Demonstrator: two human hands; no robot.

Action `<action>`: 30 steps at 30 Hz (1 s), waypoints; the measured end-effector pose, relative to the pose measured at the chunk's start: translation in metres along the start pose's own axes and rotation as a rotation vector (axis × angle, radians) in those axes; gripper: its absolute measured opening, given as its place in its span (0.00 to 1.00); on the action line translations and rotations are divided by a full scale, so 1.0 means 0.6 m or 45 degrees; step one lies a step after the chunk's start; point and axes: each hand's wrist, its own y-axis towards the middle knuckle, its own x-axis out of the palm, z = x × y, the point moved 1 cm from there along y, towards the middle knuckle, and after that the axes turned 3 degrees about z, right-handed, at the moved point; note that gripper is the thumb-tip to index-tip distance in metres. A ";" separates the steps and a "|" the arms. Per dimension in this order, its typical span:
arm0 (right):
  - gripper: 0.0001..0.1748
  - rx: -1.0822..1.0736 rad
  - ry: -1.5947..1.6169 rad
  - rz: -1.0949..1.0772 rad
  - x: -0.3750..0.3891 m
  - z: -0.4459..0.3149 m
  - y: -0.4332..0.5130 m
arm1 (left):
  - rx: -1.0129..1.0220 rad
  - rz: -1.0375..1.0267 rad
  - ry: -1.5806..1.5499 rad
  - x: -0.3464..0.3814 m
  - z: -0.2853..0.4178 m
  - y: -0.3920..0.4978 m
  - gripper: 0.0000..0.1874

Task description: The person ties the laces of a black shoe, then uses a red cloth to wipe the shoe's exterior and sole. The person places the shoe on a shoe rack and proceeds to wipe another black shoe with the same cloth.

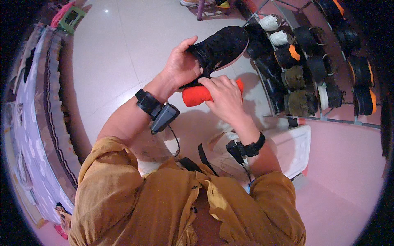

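A black shoe [222, 46] with a pale sole edge is held up above the tiled floor, its toe towards the upper right. My left hand [182, 63] grips it at the heel and opening, thumb raised along the near side. In my right hand [224, 93] is a bright orange-red cloth [195, 96], bunched under the fingers. The right fingertips touch the shoe's side near its heel. The fingers of my left hand are partly hidden behind the shoe.
A metal shoe rack [323, 118] with several shoes stands on the right, near a white plastic lid or box [303, 144]. A bed with a lilac patterned sheet [40, 138] runs along the left. A green plastic stool [72, 19] stands at upper left.
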 end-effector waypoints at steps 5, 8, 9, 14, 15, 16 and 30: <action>0.35 0.310 0.770 -0.035 -0.062 0.009 0.022 | 0.120 0.217 -0.049 -0.002 0.028 0.001 0.24; 0.35 0.558 0.713 0.389 -0.109 0.028 0.047 | 0.250 0.199 -0.006 -0.006 0.030 0.017 0.21; 0.36 0.538 0.562 0.591 -0.120 0.031 0.058 | 0.290 0.194 0.013 -0.005 0.027 0.023 0.20; 0.38 -0.047 0.046 0.579 -0.066 0.010 0.098 | 0.420 0.215 0.225 0.013 -0.028 0.039 0.16; 0.39 -0.047 0.067 0.551 -0.049 0.014 0.102 | 0.357 0.277 0.208 0.013 -0.036 0.036 0.16; 0.39 0.015 0.065 0.582 -0.041 0.029 0.105 | 0.385 0.315 0.265 0.015 -0.041 0.033 0.15; 0.32 0.159 0.150 0.868 -0.074 0.110 0.099 | 0.228 0.862 1.886 0.001 -0.016 0.026 0.13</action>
